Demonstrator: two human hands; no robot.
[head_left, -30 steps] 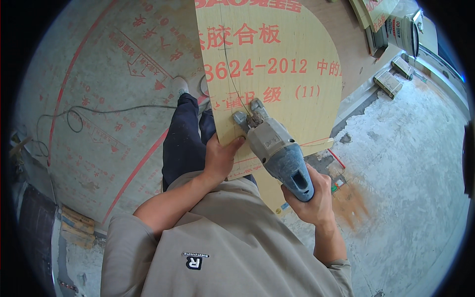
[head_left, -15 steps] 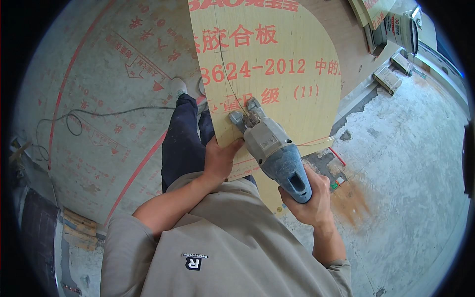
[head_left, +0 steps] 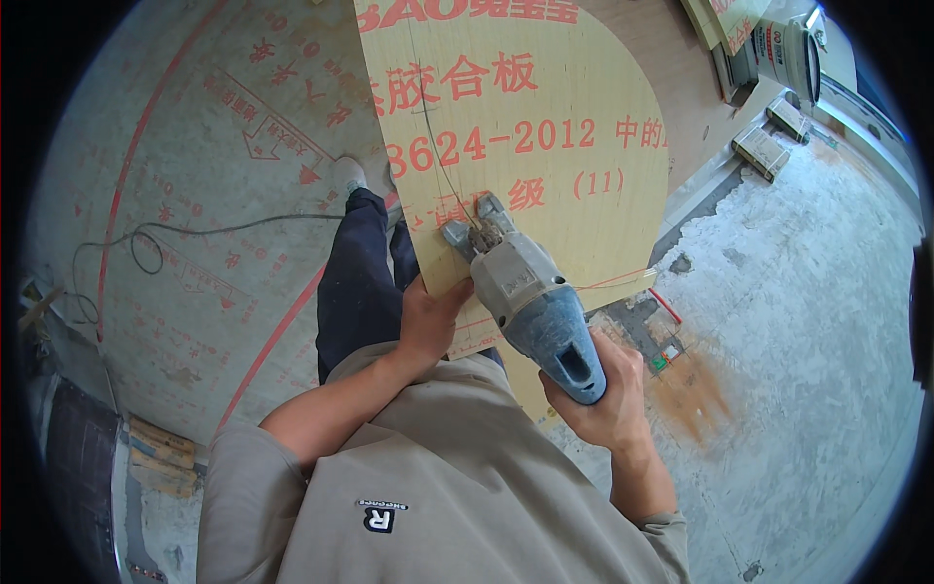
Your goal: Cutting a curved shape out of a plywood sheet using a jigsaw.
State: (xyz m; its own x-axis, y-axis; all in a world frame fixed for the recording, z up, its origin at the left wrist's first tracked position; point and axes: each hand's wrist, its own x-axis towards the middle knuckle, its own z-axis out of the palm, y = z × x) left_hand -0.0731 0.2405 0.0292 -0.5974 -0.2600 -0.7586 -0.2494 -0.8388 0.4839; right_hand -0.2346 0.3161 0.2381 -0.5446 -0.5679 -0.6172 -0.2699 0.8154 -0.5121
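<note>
A grey and blue jigsaw (head_left: 525,282) rests on a yellowish plywood sheet (head_left: 584,107) with red print. My right hand (head_left: 605,394) is wrapped around the jigsaw's rear handle. At the sheet's near left edge, my left hand (head_left: 431,316) grips the plywood, thumb on top and fingers hidden beneath. The jigsaw's two-pronged metal shoe lies flat on the board, pointing away from me. From between the prongs a thin dark line runs to the far side; whether it is drawn or cut, I cannot tell. The blade is hidden.
A cord (head_left: 214,232) loops across the print-marked floor covering (head_left: 195,321) at left. My shoe (head_left: 347,173) stands left of the sheet. Behind lie a brown board (head_left: 700,107), a white bucket (head_left: 786,58) and small packs (head_left: 761,153). Rough concrete (head_left: 778,341) stretches right.
The jigsaw and my right hand have shifted slightly to the left. The plywood's print has also slid a little left and down in view. Both grips are the same.
</note>
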